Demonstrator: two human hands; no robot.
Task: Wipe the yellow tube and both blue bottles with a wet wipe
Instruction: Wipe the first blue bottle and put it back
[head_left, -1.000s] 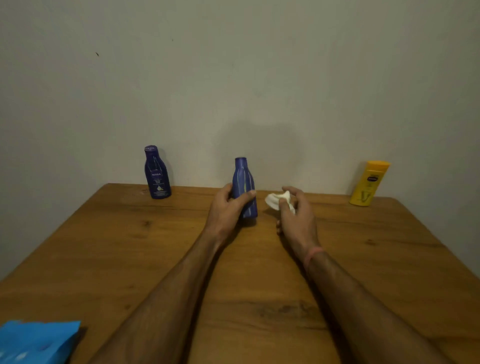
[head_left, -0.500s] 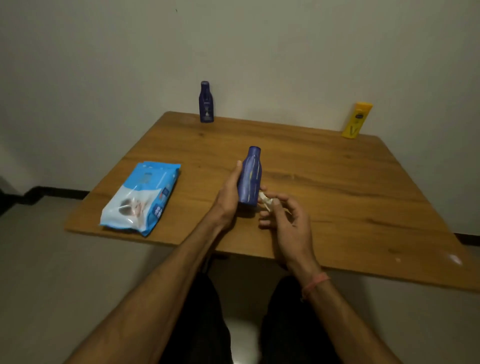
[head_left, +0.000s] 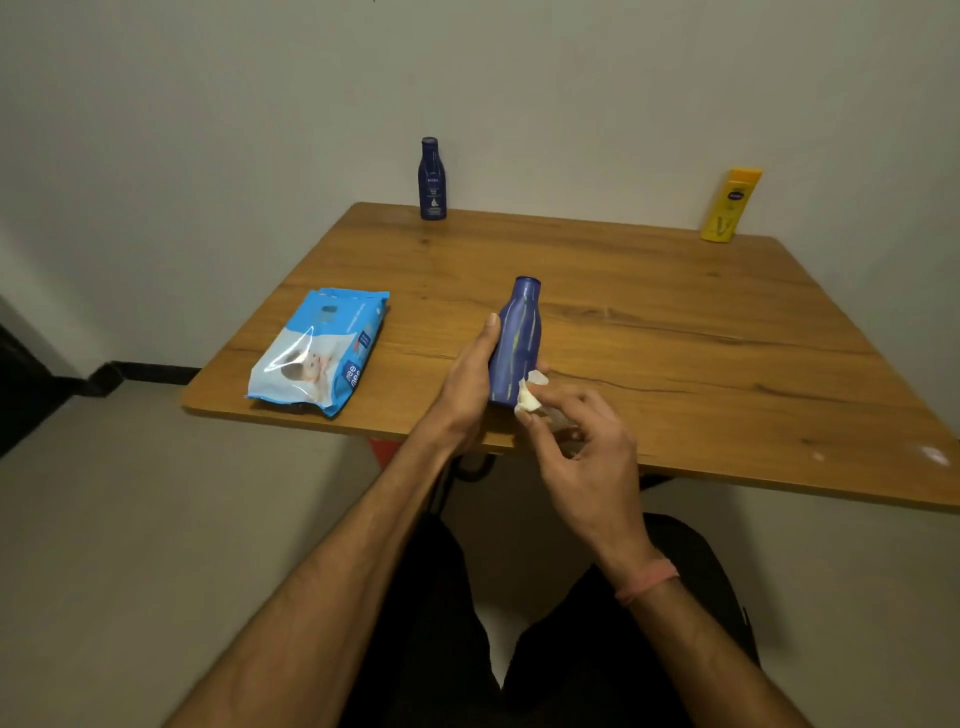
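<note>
My left hand (head_left: 465, 387) grips a blue bottle (head_left: 517, 343) near the table's front edge, tilted slightly with its cap end pointing away from me. My right hand (head_left: 582, 447) pinches a crumpled white wet wipe (head_left: 529, 396) against the bottle's lower right side. A second blue bottle (head_left: 432, 179) stands upright at the back of the table by the wall. The yellow tube (head_left: 730, 205) stands at the back right, also against the wall.
A blue pack of wet wipes (head_left: 322, 353) lies flat at the front left of the wooden table (head_left: 701, 353). The wall runs just behind the table. My dark-clad legs are below the front edge.
The view has pulled back and tilted down, so the table's front edge and the wipes pack show. The held bottle came toward me and the wipe now presses on its lower side.
</note>
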